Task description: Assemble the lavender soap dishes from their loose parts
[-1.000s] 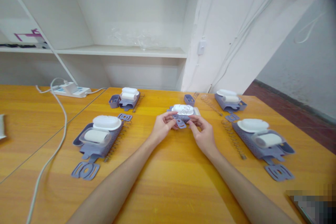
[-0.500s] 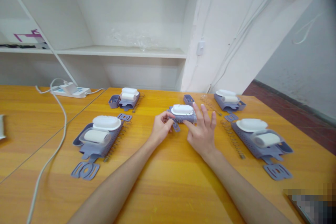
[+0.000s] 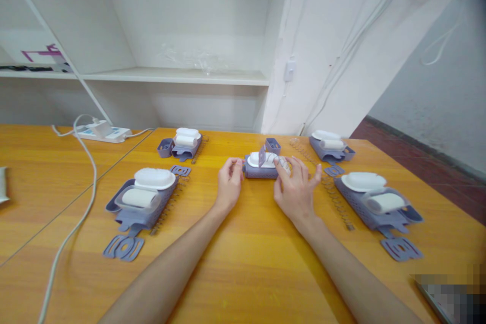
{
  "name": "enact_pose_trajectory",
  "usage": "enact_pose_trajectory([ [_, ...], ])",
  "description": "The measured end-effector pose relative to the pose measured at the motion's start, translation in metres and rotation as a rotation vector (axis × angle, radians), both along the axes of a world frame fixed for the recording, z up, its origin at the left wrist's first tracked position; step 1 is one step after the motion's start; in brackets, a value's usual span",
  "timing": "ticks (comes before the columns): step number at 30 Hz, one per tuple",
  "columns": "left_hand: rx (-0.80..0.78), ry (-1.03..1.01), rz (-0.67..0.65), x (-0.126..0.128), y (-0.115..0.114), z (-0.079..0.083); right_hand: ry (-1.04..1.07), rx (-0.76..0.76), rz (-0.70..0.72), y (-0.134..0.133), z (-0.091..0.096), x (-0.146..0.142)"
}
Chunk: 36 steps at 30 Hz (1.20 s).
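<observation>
In the middle of the table lies a grey-purple plastic holder (image 3: 260, 173) with a white oval piece (image 3: 252, 159) on top. My left hand (image 3: 230, 182) is closed at the holder's left end, its fingertips against it. A thin cut-out plate (image 3: 261, 156) stands upright over the white piece. Beside it, a thin wire coil (image 3: 272, 158) runs to my right hand (image 3: 296, 190), whose thumb and index finger close on it while the other fingers are partly spread. A small grey-purple cup (image 3: 273, 145) sits just behind the holder.
Similar sets stand around: front left (image 3: 152, 179), back left (image 3: 187, 142), back right (image 3: 330, 146) and front right (image 3: 366, 182), with springs and flat plates. A power strip (image 3: 110, 133) and white cable (image 3: 93, 177) lie left. A pixelated dark object (image 3: 448, 298) is bottom right.
The small plate has gone from my left fingers in front of the holder to upright above the white piece. My left hand moved to the holder's left end; my right fingers closed on the coil.
</observation>
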<state>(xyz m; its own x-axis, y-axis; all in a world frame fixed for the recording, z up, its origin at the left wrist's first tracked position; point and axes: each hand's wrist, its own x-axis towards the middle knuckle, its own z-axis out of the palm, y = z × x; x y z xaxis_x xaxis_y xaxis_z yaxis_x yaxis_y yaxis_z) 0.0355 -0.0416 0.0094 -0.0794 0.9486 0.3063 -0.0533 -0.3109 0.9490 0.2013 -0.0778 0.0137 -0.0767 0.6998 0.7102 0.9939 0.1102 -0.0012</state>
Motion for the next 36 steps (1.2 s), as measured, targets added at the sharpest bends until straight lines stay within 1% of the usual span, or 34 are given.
enact_pose_trajectory([
  [3, 0.04, 0.093, 0.065, 0.002, 0.001, -0.004, 0.06, 0.011, -0.048, 0.002, -0.001, 0.001],
  [5, 0.068, 0.149, 0.073, 0.003, 0.001, -0.006, 0.117, 0.018, -0.053, 0.004, -0.002, 0.002],
  [7, 0.08, 0.182, 0.065, 0.003, 0.0, -0.006, 0.186, 0.033, -0.014, 0.007, -0.004, 0.004],
  [12, 0.064, 0.193, 0.032, 0.003, -0.001, -0.005, 0.32, 0.054, 0.174, 0.012, -0.006, 0.008],
  [15, 0.066, 0.194, 0.021, 0.003, -0.001, -0.005, 0.336, 0.065, 0.216, 0.014, -0.004, 0.008],
  [19, 0.059, 0.191, 0.02, 0.004, -0.001, -0.004, 0.36, 0.074, 0.23, 0.021, -0.002, 0.007],
  [26, 0.067, 0.232, 0.01, 0.004, 0.0, -0.004, 0.378, 0.078, 0.181, 0.046, 0.002, 0.014],
  [32, 0.067, 0.247, -0.003, 0.004, 0.0, -0.005, 0.405, 0.06, 0.102, 0.07, 0.013, 0.02],
  [36, 0.06, 0.242, -0.008, 0.004, 0.001, -0.005, 0.393, 0.003, 0.046, 0.087, 0.02, 0.021],
])
